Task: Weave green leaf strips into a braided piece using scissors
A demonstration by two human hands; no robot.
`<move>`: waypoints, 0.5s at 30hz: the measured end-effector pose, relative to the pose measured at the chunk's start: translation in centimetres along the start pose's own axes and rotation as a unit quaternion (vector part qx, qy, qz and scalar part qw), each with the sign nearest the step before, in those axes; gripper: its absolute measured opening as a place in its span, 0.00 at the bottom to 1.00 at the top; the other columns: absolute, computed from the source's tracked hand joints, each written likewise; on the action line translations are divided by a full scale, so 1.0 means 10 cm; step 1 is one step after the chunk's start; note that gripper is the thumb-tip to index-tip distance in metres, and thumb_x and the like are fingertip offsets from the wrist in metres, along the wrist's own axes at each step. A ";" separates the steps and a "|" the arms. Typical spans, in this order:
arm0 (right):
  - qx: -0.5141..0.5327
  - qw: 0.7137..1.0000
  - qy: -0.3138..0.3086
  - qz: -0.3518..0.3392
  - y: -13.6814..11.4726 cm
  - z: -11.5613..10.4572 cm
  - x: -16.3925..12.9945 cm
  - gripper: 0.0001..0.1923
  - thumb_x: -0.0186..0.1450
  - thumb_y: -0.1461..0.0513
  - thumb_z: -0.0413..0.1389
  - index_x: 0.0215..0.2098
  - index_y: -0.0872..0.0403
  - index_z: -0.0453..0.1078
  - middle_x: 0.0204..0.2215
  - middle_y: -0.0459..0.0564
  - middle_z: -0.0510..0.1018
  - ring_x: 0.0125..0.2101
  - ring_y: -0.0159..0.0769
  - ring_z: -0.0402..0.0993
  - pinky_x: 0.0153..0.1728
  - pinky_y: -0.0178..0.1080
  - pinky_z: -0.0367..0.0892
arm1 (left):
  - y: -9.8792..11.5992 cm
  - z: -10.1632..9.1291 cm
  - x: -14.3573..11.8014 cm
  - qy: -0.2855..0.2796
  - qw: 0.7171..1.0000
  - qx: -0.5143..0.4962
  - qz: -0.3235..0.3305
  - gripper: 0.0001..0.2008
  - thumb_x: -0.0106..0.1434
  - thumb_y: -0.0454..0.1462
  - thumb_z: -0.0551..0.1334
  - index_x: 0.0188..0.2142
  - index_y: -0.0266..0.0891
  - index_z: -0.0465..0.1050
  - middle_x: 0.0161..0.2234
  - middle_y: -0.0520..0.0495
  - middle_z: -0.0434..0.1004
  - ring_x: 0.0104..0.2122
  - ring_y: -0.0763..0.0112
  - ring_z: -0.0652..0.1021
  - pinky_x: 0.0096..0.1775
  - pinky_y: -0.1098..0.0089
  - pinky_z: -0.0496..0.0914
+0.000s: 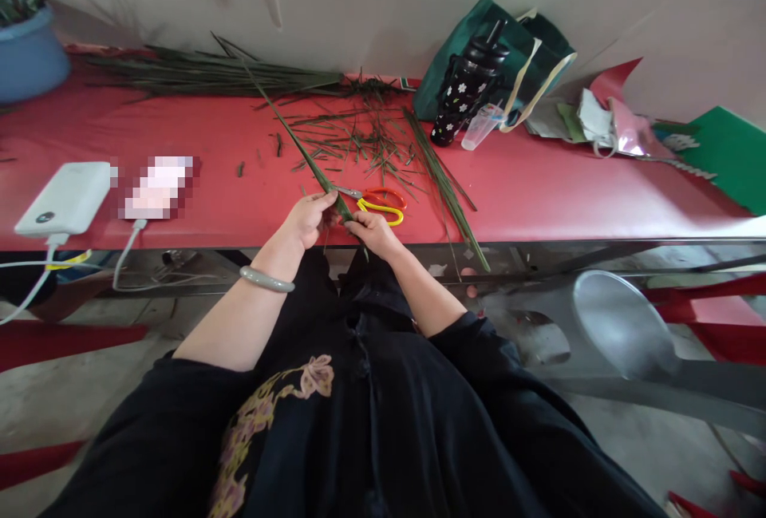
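Between my two hands is a long green leaf strip (pixel 305 152), its thin end reaching up and left over the table. My left hand (pixel 311 219), with a bangle on the wrist, pinches the strip near its wide lower part. Close beside it, my right hand (pixel 374 234) grips the lower end with thumb and fingers; the exact fold there is too small to make out. Scissors (pixel 383 205) with one red and one yellow handle lie on the table just beyond my hands, their blades partly behind the leaf.
On the red table (pixel 239 207) lie a long leaf bundle (pixel 227 73), scattered clippings (pixel 371 139) and a smaller bundle (pixel 446 187). A black tumbler (pixel 463 91), plastic cup (pixel 480 127) and green bag (pixel 446 51) stand behind. A power bank (pixel 69 199) and a phone (pixel 160 187) sit left.
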State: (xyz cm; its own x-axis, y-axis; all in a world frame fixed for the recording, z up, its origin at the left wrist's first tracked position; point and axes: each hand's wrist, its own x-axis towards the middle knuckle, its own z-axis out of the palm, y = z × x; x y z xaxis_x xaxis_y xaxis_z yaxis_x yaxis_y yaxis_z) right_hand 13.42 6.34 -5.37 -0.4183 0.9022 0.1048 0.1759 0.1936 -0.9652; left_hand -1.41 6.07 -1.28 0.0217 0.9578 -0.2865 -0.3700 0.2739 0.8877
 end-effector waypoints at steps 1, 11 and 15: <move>0.021 1.000 0.005 -0.004 0.00 0.00 0.00 0.12 0.56 0.56 0.53 0.31 0.57 0.68 0.21 0.42 0.67 0.23 0.25 0.62 0.28 0.31 0.59 | 0.02 0.01 -0.01 0.002 1.000 -0.012 -0.004 0.11 0.50 0.40 0.65 0.22 0.33 0.67 0.17 0.51 0.68 0.16 0.79 0.67 0.21 0.75 0.62; 0.085 0.996 0.012 -0.003 -0.02 0.01 -0.09 0.12 0.54 0.55 0.55 0.29 0.57 0.68 0.20 0.42 0.69 0.23 0.25 0.65 0.29 0.32 0.63 | 0.16 0.08 -0.13 -0.044 0.998 -0.038 0.014 0.13 0.50 0.41 0.64 0.20 0.34 0.65 0.15 0.53 0.64 0.14 0.80 0.64 0.19 0.76 0.59; 0.047 0.998 0.035 -0.016 -0.25 -0.03 -0.30 0.12 0.56 0.56 0.54 0.34 0.56 0.70 0.22 0.43 0.71 0.22 0.24 0.65 0.28 0.31 0.64 | 0.25 0.04 -0.17 -0.031 0.998 0.008 0.048 0.13 0.49 0.42 0.64 0.21 0.34 0.65 0.16 0.53 0.65 0.16 0.79 0.66 0.21 0.75 0.61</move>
State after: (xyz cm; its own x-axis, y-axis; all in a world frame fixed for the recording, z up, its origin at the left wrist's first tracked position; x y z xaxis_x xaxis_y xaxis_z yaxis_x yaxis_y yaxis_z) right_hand 14.54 3.23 -3.17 -0.3584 0.9215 0.1494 0.0778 0.1890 -0.9789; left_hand -2.06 5.18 1.60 0.0444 0.9831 -0.1776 -0.3587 0.1817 0.9156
